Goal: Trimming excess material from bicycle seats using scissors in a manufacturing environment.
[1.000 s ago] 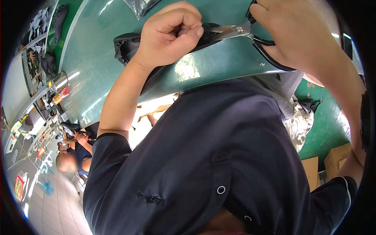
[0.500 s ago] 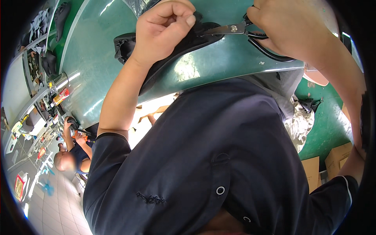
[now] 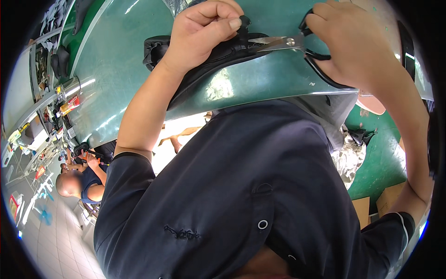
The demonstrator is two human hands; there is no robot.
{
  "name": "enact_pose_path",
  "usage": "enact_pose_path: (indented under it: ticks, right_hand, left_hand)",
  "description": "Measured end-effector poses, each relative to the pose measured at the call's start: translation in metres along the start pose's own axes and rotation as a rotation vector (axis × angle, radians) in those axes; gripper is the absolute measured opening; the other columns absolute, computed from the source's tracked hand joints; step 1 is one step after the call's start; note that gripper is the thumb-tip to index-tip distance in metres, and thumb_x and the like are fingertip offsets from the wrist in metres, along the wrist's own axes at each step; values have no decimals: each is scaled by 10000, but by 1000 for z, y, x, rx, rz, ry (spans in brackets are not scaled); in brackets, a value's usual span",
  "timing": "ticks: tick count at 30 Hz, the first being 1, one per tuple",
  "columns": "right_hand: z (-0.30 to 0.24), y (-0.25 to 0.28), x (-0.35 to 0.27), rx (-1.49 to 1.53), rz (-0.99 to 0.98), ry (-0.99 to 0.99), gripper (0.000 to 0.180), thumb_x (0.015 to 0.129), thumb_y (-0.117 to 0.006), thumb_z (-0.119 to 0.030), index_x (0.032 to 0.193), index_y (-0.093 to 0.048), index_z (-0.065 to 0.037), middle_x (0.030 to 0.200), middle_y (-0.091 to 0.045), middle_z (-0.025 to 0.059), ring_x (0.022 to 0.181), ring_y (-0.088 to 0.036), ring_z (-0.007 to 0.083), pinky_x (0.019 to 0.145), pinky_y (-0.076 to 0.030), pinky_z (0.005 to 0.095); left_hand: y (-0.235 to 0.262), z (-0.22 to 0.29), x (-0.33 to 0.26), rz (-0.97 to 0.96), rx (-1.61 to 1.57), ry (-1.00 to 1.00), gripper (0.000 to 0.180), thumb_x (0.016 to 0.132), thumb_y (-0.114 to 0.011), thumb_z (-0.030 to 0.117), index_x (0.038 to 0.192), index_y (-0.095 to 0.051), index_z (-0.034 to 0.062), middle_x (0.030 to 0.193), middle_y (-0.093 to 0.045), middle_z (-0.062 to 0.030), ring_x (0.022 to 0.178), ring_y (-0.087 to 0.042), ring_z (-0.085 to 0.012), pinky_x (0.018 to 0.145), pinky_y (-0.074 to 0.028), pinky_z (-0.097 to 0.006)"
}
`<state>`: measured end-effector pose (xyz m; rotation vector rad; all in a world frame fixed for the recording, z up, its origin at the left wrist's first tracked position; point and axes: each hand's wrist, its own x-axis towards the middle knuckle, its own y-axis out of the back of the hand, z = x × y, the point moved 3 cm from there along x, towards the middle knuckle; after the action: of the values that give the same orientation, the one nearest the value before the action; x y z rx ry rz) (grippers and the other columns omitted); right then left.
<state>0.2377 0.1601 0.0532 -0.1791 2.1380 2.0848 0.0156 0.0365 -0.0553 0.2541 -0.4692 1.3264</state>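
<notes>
A long black leather-like piece (image 3: 218,55) with a gathered, hollow-looking left end lies on the green table. My left hand (image 3: 197,39) rests over it, thumb and fingers pinched on a small black strip that stands up from the piece. In my right hand (image 3: 350,44) is a pair of scissors (image 3: 285,43) with black handles and metal blades. The blades are parted and point left, their tips by the piece just right of my left fingers. Part of the piece is hidden behind my left hand and wrist.
The green tabletop (image 3: 121,60) curves past on the left, and clear plastic (image 3: 175,6) lies at its far side. Another person (image 3: 95,179) works at the left. Cardboard boxes (image 3: 389,199) stand on the green floor at the lower right.
The scissor blades, nearly closed at the black piece before, are now parted and slightly farther right. My left hand keeps its pinch. The whole view has shifted a little.
</notes>
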Motion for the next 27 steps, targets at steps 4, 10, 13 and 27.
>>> enact_pose_path:
  ticks: [4, 10, 13, 27]
  right_hand:
    - [-2, -8, 13, 39, 9, 22, 397, 741, -760, -419, 810, -690, -34, 774, -676, 124, 767, -686, 328, 695, -547, 429]
    - [0, -27, 4, 76, 183, -2, 343, 680, -829, -232, 853, -617, -25, 819, -616, 114, 789, -633, 348, 693, -513, 453]
    - [3, -25, -2, 72, 198, -25, 326, 710, -828, -264, 830, -635, -31, 773, -621, 116, 787, -642, 352, 696, -518, 454]
    - [60, -21, -27, 197, 479, -523, 406, 834, -824, -425, 925, -702, -49, 710, -605, 120, 634, -597, 330, 581, -457, 427]
  left_hand:
    - [-20, 21, 11, 158, -157, 223, 58, 971, -668, 10, 923, -637, 3, 1031, -574, -44, 743, -479, -67, 662, -389, -219]
    - [-15, 29, 3, 443, -234, 463, 73, 979, -664, 60, 930, -643, 11, 1045, -587, -57, 695, -476, -74, 619, -389, -220]
    - [-17, 36, 7, 478, -358, 431, 97, 982, -662, 92, 936, -637, 10, 1050, -594, -81, 679, -499, -92, 616, -405, -221]
    - [-169, 62, 55, -337, 286, 325, 550, 885, -716, 13, 1409, -548, 20, 1433, -547, -165, 1328, -544, -360, 1105, -483, -458]
